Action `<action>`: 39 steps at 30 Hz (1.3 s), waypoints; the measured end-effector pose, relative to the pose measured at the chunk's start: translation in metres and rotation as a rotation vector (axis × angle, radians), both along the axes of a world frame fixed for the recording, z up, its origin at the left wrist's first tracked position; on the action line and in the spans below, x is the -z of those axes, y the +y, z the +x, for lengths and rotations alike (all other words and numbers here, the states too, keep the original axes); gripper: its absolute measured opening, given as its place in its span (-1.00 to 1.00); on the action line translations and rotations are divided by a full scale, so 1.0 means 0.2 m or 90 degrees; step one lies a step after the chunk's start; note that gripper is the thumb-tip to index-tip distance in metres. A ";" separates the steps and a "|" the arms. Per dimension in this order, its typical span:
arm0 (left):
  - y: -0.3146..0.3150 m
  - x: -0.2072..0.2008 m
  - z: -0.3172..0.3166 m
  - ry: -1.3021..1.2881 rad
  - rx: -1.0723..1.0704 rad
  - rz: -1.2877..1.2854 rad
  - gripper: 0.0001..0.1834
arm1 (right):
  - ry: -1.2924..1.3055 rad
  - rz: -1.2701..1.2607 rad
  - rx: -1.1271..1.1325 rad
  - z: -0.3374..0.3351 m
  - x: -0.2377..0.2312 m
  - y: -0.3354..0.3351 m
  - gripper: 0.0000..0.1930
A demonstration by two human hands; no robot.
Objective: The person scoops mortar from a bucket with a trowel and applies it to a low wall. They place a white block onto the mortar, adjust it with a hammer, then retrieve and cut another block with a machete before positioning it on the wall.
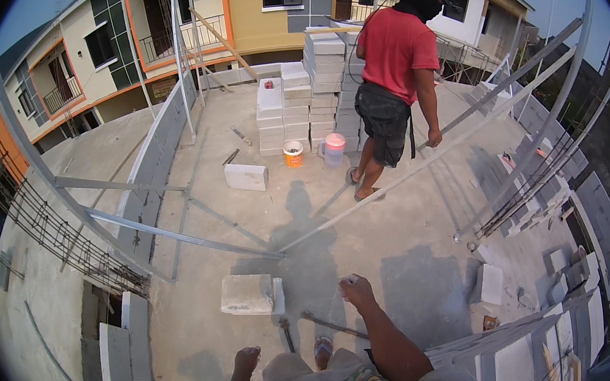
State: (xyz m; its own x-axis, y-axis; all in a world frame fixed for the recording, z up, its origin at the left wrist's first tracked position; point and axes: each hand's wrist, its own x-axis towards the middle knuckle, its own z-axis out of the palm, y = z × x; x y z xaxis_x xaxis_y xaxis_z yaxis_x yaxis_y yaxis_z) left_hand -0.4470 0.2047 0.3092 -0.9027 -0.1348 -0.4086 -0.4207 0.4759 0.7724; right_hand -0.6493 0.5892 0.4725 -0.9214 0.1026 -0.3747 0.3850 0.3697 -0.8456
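My right hand (357,291) is raised out in front of me with its fingers closed; what they hold, if anything, is too small to make out. Lower and to the left, my left hand (247,359) hangs by my thigh, its fingers curled in and nothing visible in them. Ahead of the left hand, a pale building block (248,295) lies on the concrete floor, with another block's edge showing beside it. Two dark, long tools lie near my foot: a short one (286,335) and a longer bar (334,325) slanting below my right hand.
Metal scaffold bars (205,242) cross ahead. Beyond them stand a single block (246,177), an orange-and-white bucket (294,160), a pink-lidded jug (334,158) and block stacks (297,108). A person in a red shirt (396,53) walks nearby. Low block walls (118,373) run along both sides.
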 end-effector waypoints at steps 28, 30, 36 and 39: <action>0.78 -0.30 -2.33 -0.250 0.331 0.051 -0.68 | -0.513 -0.081 0.649 1.03 0.51 0.38 -0.61; 0.85 -0.36 -2.55 -0.300 0.354 0.122 -0.64 | -0.516 -0.018 0.567 0.80 0.39 0.36 -0.63; 0.96 -0.44 -3.02 -0.378 0.507 -0.038 -0.52 | -0.308 0.269 0.576 0.38 0.13 0.48 -0.60; 1.01 -0.40 -3.16 -0.409 0.579 -0.070 -0.47 | -0.303 0.171 0.729 0.32 0.04 0.48 -0.63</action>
